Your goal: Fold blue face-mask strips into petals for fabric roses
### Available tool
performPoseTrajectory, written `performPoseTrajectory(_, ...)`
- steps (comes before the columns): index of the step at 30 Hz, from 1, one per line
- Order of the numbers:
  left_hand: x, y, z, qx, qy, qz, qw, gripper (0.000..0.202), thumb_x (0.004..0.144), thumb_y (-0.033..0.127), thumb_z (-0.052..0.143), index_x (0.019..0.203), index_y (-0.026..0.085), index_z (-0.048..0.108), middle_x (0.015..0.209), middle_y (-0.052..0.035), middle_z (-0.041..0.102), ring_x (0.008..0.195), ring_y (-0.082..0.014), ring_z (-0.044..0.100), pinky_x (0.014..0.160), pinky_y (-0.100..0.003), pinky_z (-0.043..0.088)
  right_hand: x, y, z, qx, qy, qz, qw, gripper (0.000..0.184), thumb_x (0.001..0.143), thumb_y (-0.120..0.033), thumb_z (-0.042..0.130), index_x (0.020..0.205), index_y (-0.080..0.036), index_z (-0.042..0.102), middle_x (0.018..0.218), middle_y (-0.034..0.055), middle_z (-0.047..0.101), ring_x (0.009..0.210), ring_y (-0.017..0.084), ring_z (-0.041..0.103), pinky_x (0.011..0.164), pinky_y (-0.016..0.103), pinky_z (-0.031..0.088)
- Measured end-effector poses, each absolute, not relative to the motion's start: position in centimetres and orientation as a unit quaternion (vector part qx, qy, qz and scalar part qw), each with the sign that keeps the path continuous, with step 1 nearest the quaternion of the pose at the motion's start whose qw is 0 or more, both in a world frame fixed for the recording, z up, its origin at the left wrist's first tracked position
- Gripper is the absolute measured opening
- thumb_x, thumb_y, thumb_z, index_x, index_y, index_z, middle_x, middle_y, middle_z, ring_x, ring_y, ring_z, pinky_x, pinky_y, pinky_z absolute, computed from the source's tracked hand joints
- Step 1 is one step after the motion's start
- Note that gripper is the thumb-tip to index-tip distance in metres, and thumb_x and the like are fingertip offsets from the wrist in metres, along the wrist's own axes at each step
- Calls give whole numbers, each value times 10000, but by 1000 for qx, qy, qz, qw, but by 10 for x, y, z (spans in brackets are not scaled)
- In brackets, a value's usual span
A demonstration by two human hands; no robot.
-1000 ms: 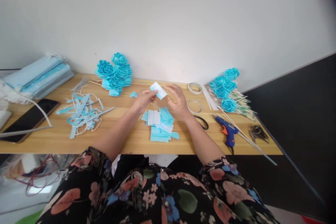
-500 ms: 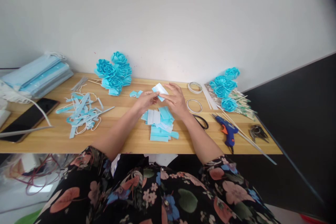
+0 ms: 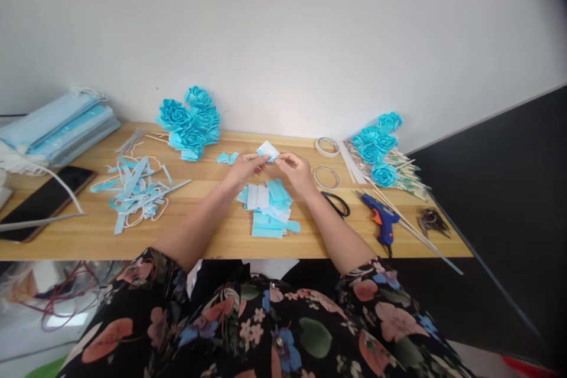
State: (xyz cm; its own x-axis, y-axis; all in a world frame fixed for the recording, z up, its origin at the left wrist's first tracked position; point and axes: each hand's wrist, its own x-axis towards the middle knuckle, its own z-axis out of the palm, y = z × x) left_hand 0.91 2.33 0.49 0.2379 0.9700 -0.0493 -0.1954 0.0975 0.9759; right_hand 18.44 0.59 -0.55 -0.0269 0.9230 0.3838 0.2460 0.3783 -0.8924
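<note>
A small white and light-blue piece of face mask fabric [image 3: 267, 149] is held up above the table between both hands. My left hand [image 3: 246, 168] pinches its lower left part between thumb and fingers. My right hand [image 3: 296, 171] grips the lower right corner, fingers curled together. Just below the hands lies a loose pile of cut mask pieces [image 3: 271, 212], blue and white. Beside my left hand are a few small cut blue petals [image 3: 227, 158], partly hidden by the fingers.
To the left are mask scraps and ear loops [image 3: 137, 189], a phone [image 3: 46, 201] and stacked masks [image 3: 57, 127]. Blue fabric roses [image 3: 190, 124] stand behind. At right lie tape rolls [image 3: 326, 146], black-handled scissors [image 3: 339, 204], a blue glue gun [image 3: 384, 221], more roses [image 3: 376, 144] and pliers [image 3: 433, 222].
My right hand's fingers have closed from a spread pose onto the fabric's lower right corner. The fabric is now tilted and partly folded at its lower edge. The camera has shifted slightly.
</note>
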Motion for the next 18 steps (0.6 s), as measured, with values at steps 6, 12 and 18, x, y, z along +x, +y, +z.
performPoseTrajectory(6, 10, 25, 2, 489, 401, 466, 619, 351, 634, 476, 817, 615, 146, 699, 633, -44, 640, 580, -121, 505, 575, -271, 376, 181, 4, -4, -464, -597, 380, 533, 277, 780, -478, 699, 801, -205, 663, 829, 3, 707, 808, 164, 655, 802, 309, 527)
performPoseTrajectory(12, 9, 29, 1, 439, 397, 476, 650, 321, 625, 418, 835, 646, 133, 689, 603, -36, 630, 569, -117, 529, 567, -260, 377, 183, 2, 0, -447, -667, 300, 515, 319, 797, -346, 693, 1094, -243, 636, 1206, 53, 674, 1125, 210, 629, 941, 367, 533)
performPoseTrajectory(18, 6, 29, 4, 399, 373, 467, 695, 326, 622, 394, 848, 687, 121, 682, 623, -49, 650, 583, -124, 562, 570, -256, 377, 184, 1, 1, -405, -779, 117, 465, 506, 828, -221, 664, 1314, -315, 561, 1440, 71, 528, 1362, 254, 458, 1143, 499, 381)
